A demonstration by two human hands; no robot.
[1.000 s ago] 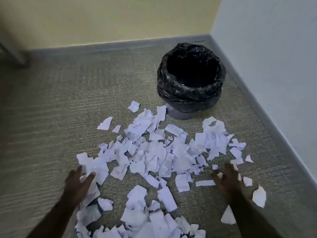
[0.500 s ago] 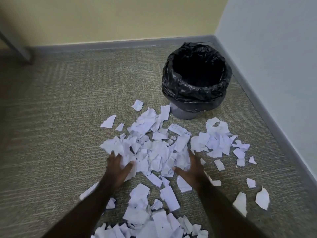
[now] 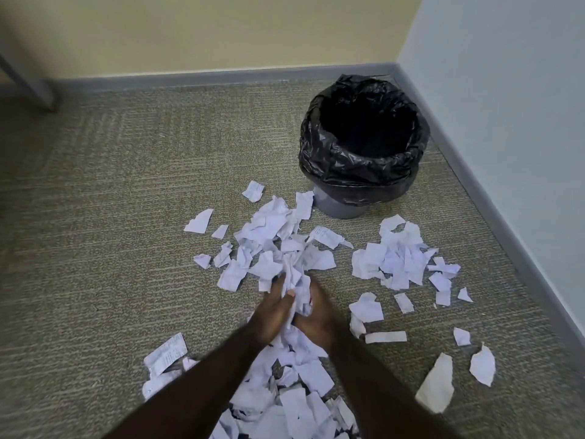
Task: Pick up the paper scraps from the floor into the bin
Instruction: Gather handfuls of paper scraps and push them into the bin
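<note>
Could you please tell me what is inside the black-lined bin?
The grey plastic bin shows only its black plastic liner; no paper scraps are visible inside. Its bottom is too dark to see.

Left of frame: bare carpet [image 3: 95,232], open all the way to the grey leg [image 3: 30,83] at upper left.
Bin mouth: bin [image 3: 364,147] open-topped, black liner, walls close behind and right.
Path to bin: paper scraps [image 3: 272,223] only, nothing upright.
Right edge: baseboard [image 3: 512,242] hems the carpet in.
</note>
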